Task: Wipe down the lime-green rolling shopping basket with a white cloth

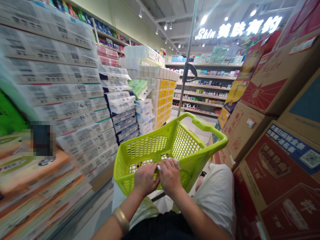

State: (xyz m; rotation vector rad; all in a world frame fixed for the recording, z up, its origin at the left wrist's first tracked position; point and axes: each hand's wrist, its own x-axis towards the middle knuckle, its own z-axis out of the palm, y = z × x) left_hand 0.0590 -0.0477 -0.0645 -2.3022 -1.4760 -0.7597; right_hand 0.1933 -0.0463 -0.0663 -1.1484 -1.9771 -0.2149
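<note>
Green basket (196,161) stands between cartons (267,78) and packs (75,71).

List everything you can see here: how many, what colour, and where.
Cart: one, lime green, centre
White material: one visible piece, white, at cart's near rim; type unclear
Pole: one, metallic, behind cart
Clip-like fitting: one, dark grey, on pole
Wrapped packs: many, whitish, stacked left
Orange packs: several, blurred, lower left
Green pack: one, on centre-left stacks
Yellow-fronted packs: many, beyond cart
Cartons: several, brown and red, right
Shelves: several, pale, background
Sign: one, white, upper right
Ceiling lights: several, white, top
Bangle: one, gold, left forearm
Left grip: one, bare, near rim
Right grip: one, bare, over white material
</note>
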